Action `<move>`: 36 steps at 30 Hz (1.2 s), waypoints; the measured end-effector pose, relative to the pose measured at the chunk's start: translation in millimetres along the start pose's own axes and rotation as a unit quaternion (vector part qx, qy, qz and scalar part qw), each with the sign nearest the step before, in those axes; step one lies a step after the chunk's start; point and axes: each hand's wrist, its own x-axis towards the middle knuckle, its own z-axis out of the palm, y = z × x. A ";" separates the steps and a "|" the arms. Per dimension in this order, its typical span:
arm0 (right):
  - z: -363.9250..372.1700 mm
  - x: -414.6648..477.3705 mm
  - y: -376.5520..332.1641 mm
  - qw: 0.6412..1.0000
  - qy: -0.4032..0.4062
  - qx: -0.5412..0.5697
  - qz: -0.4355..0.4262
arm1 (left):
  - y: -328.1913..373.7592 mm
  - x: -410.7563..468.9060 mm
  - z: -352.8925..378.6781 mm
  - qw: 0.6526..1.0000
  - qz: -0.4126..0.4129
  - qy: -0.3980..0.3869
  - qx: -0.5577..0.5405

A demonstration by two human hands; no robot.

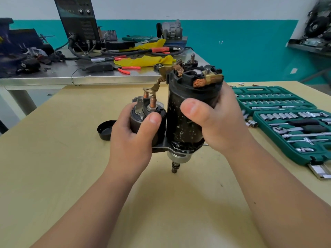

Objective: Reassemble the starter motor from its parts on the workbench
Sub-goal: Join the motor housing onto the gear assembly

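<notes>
I hold the starter motor [186, 113] upright over the tan workbench [53, 158]. My left hand [132, 138] wraps its solenoid [143, 113], and my right hand [220, 119] clamps the housing. The brush end looks bare, so I judge the black cap [105, 129], left of my left hand, is not yet fitted. A socket set [286, 122] lies right of my right hand, with a cluttered metal bench [53, 76] beyond.

Tan table [53, 158], socket set [290, 122], black cap [105, 129]
</notes>
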 end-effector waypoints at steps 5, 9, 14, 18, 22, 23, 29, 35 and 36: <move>4.5 -3.1 -2.3 1.000 0.014 -0.019 -0.020 | 0.0 -2.8 0.9 1.000 0.004 0.014 0.002; 5.1 -6.1 -0.4 0.999 0.015 -0.012 -0.042 | 0.4 -0.9 -1.0 1.000 -0.001 0.003 0.001; 2.2 -1.9 1.2 0.999 -0.034 0.039 -0.017 | 0.3 1.3 -2.9 1.000 -0.004 -0.022 -0.010; 1.0 -0.4 0.7 0.999 -0.029 0.039 0.002 | -0.3 3.9 -1.1 1.000 -0.010 -0.022 -0.015; 8.6 -5.8 -0.2 0.998 0.030 -0.050 -0.032 | -1.1 3.5 -1.6 1.000 -0.009 -0.014 -0.010; 11.3 -6.5 -0.6 0.996 0.045 -0.064 -0.041 | -1.5 2.5 -1.8 1.000 -0.010 -0.007 -0.010; 5.5 4.3 1.3 1.000 -0.005 -0.009 -0.017 | -0.1 3.4 -1.3 1.000 -0.024 0.000 -0.006; 0.3 3.4 3.0 0.998 -0.046 0.035 0.006 | 0.2 5.0 0.6 1.000 -0.009 -0.016 -0.002; 0.8 2.0 3.0 0.999 -0.040 0.029 0.002 | -0.4 3.7 0.8 1.000 -0.008 -0.011 -0.006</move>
